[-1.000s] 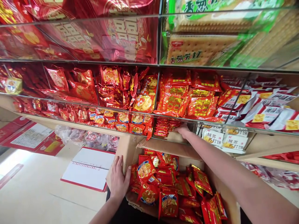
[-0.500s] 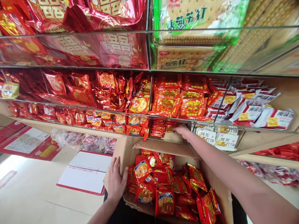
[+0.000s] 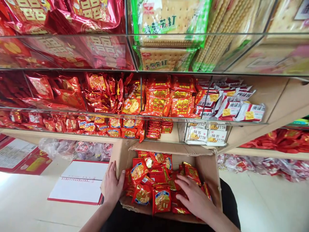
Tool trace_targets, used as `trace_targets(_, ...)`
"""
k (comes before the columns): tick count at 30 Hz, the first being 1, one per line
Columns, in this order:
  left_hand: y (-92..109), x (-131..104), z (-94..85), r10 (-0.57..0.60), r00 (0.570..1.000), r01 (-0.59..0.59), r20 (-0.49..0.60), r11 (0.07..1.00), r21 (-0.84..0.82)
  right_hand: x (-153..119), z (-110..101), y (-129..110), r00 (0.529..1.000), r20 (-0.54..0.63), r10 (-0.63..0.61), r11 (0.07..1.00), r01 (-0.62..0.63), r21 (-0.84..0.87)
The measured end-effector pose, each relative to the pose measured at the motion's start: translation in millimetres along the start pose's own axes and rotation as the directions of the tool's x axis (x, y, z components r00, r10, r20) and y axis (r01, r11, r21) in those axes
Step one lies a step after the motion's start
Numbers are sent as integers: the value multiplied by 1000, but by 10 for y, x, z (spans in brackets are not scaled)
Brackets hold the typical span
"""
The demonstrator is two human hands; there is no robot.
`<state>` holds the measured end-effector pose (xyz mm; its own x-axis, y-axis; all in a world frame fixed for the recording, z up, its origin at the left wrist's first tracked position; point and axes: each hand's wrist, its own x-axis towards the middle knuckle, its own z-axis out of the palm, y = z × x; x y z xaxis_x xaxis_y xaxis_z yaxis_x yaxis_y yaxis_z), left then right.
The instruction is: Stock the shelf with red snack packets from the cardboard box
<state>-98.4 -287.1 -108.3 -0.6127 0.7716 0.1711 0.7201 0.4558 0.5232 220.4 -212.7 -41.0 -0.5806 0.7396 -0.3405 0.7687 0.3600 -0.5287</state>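
A cardboard box (image 3: pixel 216 180) full of small red snack packets (image 3: pixel 161 199) sits at my lap, below the shelf front. My left hand (image 3: pixel 113 183) grips its left wall, with the thumb over the edge and the fingers on the outer side. Inside the box, on the right, my right hand (image 3: pixel 193 195) lies over the packets with its fingers apart. The fingertips touch the packets, and no packet is lifted. Just beyond the box, a shelf compartment holds short stacks of red packets (image 3: pixel 154 130) at its left side.
White cracker packets (image 3: pixel 206 133) stand right of the stacked compartment. Clear dividers and a glass shelf edge (image 3: pixel 169 117) cross above. Higher up are large green-edged cracker packs (image 3: pixel 166 22). A white carton with red edges (image 3: pixel 77 183) lies on the floor at left.
My right hand has come back from the shelf compartment down into the box. My left hand stays on the box wall. The view has shifted right.
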Motion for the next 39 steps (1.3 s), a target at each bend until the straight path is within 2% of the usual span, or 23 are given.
trace_targets(3, 21, 8, -13, -10, 1000, 9, 13, 1000, 12, 35, 304, 89, 1000, -4, -10, 985, 9, -175)
trace_targets(6, 37, 8, -20, -15, 1000, 15, 15, 1000, 20, 72, 393, 64, 998, -58, -16, 967, 0, -255)
trace_targets(21, 15, 4, -12, 5, 1000, -5, -1, 999, -44, 50, 441, 30, 996, -92, -14, 959, -12, -282)
trace_targets(30, 33, 1, -20, -8, 1000, 8, 1, 1000, -14, 54, 494, 57, 995, -103, -9, 964, -19, -266)
trace_targets(35, -4, 32, 3, -22, 1000, 22, 7, 1000, 6, 72, 437, 3, 995, -102, 2, 970, -27, -241)
trace_targets(39, -7, 40, 13, -21, 1000, 21, -6, 1000, 2, 64, 362, 2, 996, -92, -24, 988, 9, -154)
